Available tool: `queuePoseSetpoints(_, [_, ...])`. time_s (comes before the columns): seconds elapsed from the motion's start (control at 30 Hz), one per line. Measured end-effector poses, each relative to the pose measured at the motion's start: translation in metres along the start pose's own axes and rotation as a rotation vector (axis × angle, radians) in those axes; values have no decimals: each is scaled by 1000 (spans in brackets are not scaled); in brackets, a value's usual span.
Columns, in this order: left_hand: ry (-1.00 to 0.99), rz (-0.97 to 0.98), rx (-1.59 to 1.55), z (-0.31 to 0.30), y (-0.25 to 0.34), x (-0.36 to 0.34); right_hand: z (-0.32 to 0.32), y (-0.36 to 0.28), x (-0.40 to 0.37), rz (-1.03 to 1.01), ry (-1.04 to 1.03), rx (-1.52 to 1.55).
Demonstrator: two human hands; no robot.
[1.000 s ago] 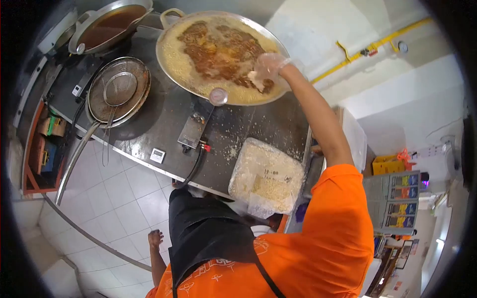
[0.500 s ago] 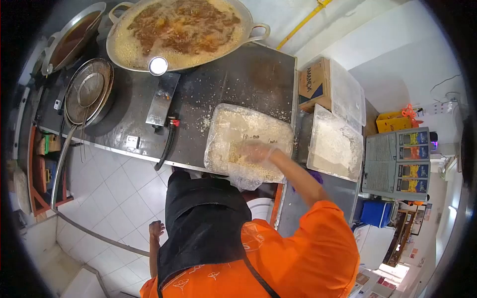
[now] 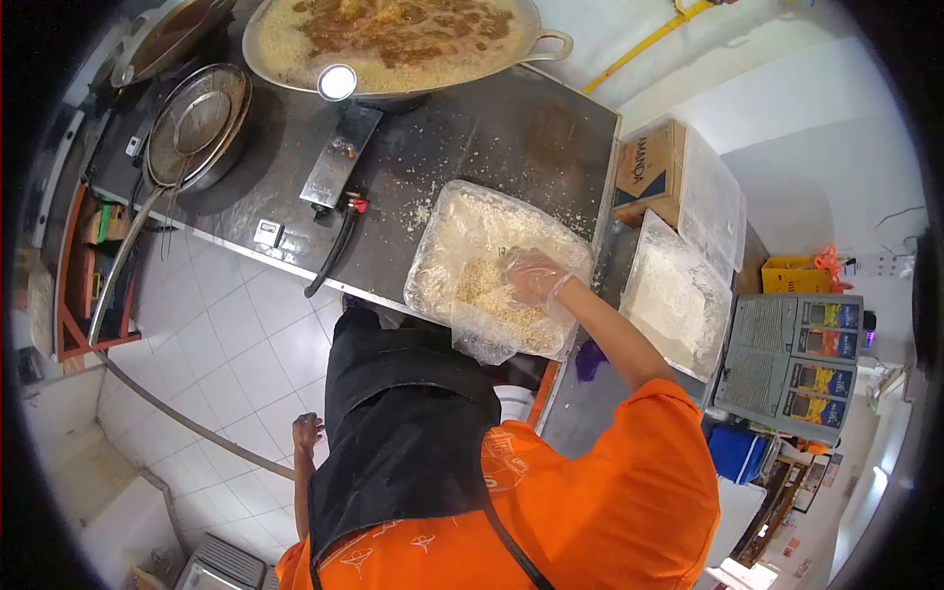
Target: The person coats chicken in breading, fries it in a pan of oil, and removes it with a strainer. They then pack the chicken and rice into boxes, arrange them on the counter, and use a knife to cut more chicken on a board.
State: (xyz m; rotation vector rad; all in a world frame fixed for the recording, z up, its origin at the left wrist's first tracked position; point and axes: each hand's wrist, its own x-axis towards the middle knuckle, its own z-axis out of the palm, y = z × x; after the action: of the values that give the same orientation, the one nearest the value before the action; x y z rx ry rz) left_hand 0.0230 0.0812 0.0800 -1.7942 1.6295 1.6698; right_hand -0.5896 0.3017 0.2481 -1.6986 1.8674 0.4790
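My right hand (image 3: 538, 274), in a clear plastic glove, is down at the pale crumbs (image 3: 482, 285) in a shallow plastic-lined tray (image 3: 433, 270). Its fingers are bent together and the tips are hidden, so what they grip does not show. Clear plastic film (image 3: 484, 339) bunches over the tray's near edge, and dark handwriting is mostly covered by the hand. Low at my side hangs my left hand (image 3: 307, 431), bare, with fingers curled in and nothing visible in them, above the tiled floor.
A large pan of bubbling oil (image 3: 393, 39) stands at the back of the dark counter. Strainers (image 3: 197, 128) rest at left, near a metal burner box with a hose (image 3: 334, 256). At right are a tub of white flour (image 3: 674, 295) and a cardboard box (image 3: 649, 167).
My right hand, blurred before, has shifted slightly right and up over the crumbs, and less handwriting shows. The view has tilted, moving the counter up. My left hand still hangs low.
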Motion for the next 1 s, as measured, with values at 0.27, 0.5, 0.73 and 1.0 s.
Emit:
queuePoseSetpoints(0.27, [-94, 7, 150, 21, -76, 21, 4, -33, 17, 115, 76, -132])
queuePoseSetpoints(0.5, [-82, 5, -45, 13, -5, -16, 22, -32, 28, 141, 192, -547])
queuePoseSetpoints(0.73, [93, -150, -318, 3, -8, 12, -41, -26, 24, -24, -258, -238])
queuePoseSetpoints(1.0, [-2, -58, -197, 8, -77, 6, -34, -25, -7, 118, -237, -129])
